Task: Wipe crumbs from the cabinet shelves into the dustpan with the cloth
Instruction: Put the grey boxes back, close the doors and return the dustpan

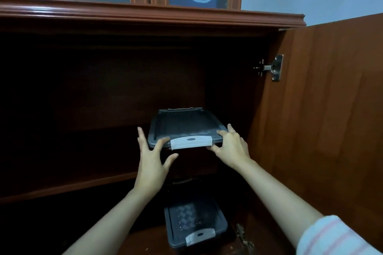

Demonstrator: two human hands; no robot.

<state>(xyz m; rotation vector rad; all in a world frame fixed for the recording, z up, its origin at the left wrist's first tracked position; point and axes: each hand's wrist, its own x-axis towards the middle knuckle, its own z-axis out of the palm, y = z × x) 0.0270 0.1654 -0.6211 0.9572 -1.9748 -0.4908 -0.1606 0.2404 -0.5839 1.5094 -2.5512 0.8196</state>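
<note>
Curling round a gray box (182,124) on the upper shelf (72,187), fingers of the right hand (232,147) grip its corner; the left hand (150,163) lies spread against it. A second box (194,221) sits below.

Box latch (191,142) logo illegible; no readable text.

**Both arms out, hands at the two front corners**

We stretch both forearms forward and upward, drawing closer together toward the hands. Our left hand (152,157) is splayed, fingers straight, with the forefinger lying on the left front corner of the grey box (182,124) and the thumb apart below. Our right hand (231,147) curls its fingers over the right front corner, thumb under the rim. A striped sleeve (331,238) covers our right upper arm.
</note>
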